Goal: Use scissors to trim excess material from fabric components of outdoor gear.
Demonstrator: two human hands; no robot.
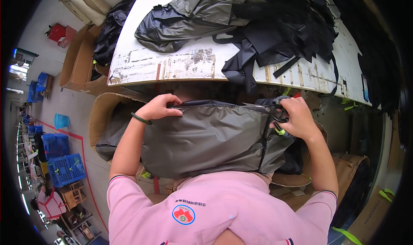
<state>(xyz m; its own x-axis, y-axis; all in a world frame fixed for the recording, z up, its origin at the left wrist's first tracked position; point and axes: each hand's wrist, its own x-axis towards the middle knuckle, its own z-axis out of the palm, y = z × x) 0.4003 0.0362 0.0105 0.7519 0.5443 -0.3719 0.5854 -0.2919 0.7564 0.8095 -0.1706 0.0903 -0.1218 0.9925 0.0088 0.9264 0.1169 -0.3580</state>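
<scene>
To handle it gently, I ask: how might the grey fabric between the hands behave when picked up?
The grey fabric is probably floppy, given its wrinkles and soft folds. Its smooth sheen suggests it may feel slippery.

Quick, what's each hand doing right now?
Left hand: closed, pinching the shiny grey fabric piece along its edge.
Right hand: closed, holding pointed dark metal scissors.

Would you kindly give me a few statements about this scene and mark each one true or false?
1. The left hand grips the upper edge of the grey fabric. True.
2. The right hand is empty. False: the right hand holds scissors.
3. A green bangle circles the left wrist. True.
4. The white table is bare. False: black fabric lies on it.
5. Blue crates stand off to the person's left. True.
</scene>
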